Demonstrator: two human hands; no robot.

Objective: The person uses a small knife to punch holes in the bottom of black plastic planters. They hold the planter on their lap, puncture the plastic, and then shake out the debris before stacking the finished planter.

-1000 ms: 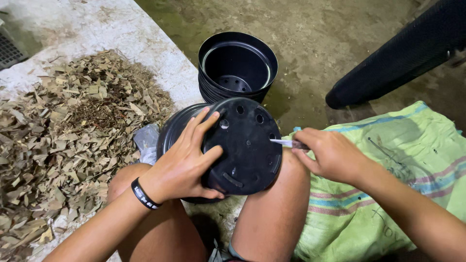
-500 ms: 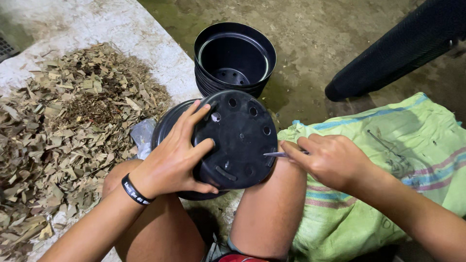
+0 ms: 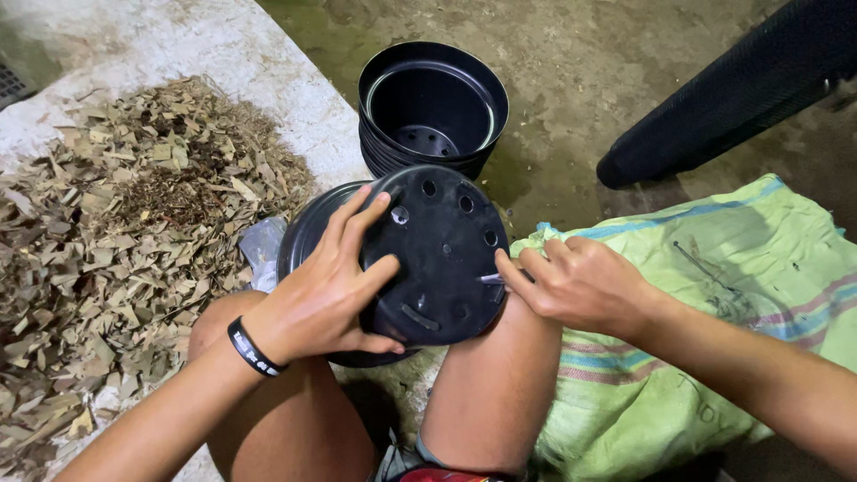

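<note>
Your left hand (image 3: 326, 299) grips the upturned black pot (image 3: 428, 254), base facing you; right hand (image 3: 580, 281) pinches a thin tool (image 3: 492, 278), probably a blade, at its right edge.

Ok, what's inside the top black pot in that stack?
The top pot of the stack looks empty: only its perforated bottom shows. The near wall hides part of the bottom.

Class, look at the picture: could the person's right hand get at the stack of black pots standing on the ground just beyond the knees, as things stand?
Probably yes. The stack of black pots stands open-topped just beyond the upturned pot, nothing between. But the right hand already pinches a small tool.
</note>
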